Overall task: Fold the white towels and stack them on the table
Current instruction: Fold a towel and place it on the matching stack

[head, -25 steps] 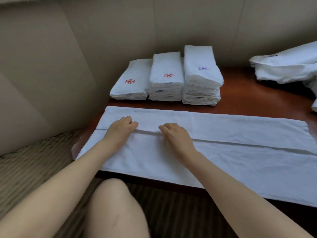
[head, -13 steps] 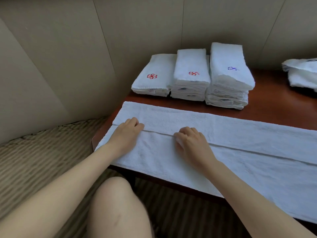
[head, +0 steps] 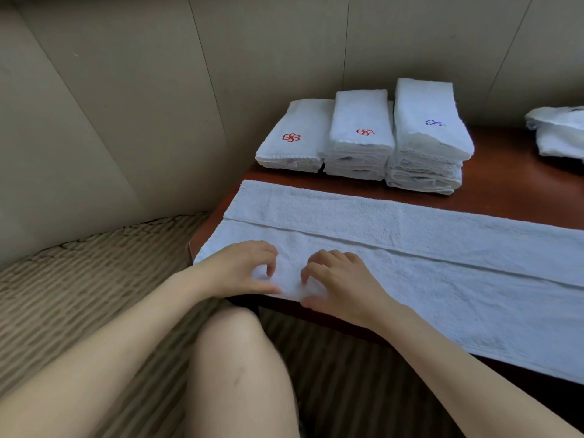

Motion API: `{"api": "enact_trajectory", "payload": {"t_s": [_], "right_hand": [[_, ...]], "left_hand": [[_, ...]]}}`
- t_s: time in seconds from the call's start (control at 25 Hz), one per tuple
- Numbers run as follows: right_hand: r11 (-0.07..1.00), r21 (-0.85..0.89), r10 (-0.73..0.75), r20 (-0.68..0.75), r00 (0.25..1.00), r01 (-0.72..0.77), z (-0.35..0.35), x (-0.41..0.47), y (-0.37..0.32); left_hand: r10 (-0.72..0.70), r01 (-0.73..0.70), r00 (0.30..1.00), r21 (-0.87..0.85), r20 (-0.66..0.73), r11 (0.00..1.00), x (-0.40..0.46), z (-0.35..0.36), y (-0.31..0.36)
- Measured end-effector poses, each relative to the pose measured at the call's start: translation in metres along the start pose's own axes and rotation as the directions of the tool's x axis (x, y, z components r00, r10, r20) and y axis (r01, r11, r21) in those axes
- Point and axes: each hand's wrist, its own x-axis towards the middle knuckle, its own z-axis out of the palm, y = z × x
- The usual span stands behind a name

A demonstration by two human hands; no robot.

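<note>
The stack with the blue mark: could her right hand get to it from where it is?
Probably yes. The right hand pinches the near edge of the spread towel, and only that flat towel lies between it and the blue-marked stack. It would have to let go first.

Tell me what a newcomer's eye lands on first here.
The long white towel spread across the near side of the wooden table, with the left hand and right hand pinching its near edge. Behind it, three stacks of folded towels stand against the wall, showing red and blue emblems.
</note>
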Motion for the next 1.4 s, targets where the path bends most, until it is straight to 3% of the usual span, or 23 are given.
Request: {"api": "enact_trajectory", "payload": {"t_s": [0.16, 0.24, 0.32, 0.44, 0.56, 0.64, 0.76, 0.88, 1.04, 1.24, 1.4], "right_hand": [[0.992, 0.059, 0.112, -0.082, 0.990, -0.108, -0.010, 0.003, -0.011], [0.975, 0.103, 0.212, -0.149, 0.966, -0.198, -0.015, 0.005, -0.014], [0.983, 0.027, 0.185, -0.189, 0.964, -0.183, -0.016, 0.004, -0.015], [0.991, 0.022, 0.136, -0.088, 0.987, -0.134, -0.018, -0.007, -0.010], [0.983, 0.059, 0.173, -0.015, 0.985, -0.172, -0.020, -0.023, -0.003], [0.970, 0.067, 0.236, -0.050, 0.971, -0.232, -0.024, -0.029, 0.002], [0.928, 0.021, 0.368, -0.193, 0.910, -0.371, -0.036, -0.030, 0.013], [0.849, -0.026, 0.488, -0.344, 0.802, -0.528, -0.052, -0.026, 0.034], [0.795, -0.081, 0.482, -0.516, 0.708, -0.601, -0.070, -0.017, 0.069], [0.799, -0.151, 0.434, -0.525, 0.732, -0.582, -0.071, 0.014, 0.112], [0.792, -0.191, 0.469, -0.416, 0.779, -0.579, -0.060, 0.047, 0.138]], "left_hand": [[-0.018, 0.017, 1.000, 0.178, 0.001, 0.984, -0.006, 0.002, 0.017], [-0.026, 0.035, 0.999, 0.198, -0.047, 0.980, -0.003, 0.003, 0.026], [-0.064, 0.067, 0.998, 0.175, -0.023, 0.982, -0.001, -0.001, 0.030], [-0.172, 0.171, 0.985, 0.060, 0.016, 0.983, 0.002, -0.009, 0.022], [-0.299, 0.307, 0.949, 0.069, -0.101, 0.949, 0.003, -0.009, 0.009], [-0.359, 0.369, 0.918, 0.030, -0.167, 0.929, 0.003, -0.009, 0.004], [-0.435, 0.411, 0.867, -0.143, -0.243, 0.900, 0.005, -0.021, -0.003], [-0.468, 0.397, 0.813, -0.260, -0.346, 0.880, 0.016, -0.039, -0.014], [-0.470, 0.325, 0.756, -0.361, -0.456, 0.874, 0.043, -0.063, -0.033], [-0.522, 0.369, 0.718, -0.383, -0.460, 0.847, 0.091, -0.073, -0.055], [-0.534, 0.536, 0.715, -0.137, -0.450, 0.833, 0.124, -0.057, -0.071]]}}
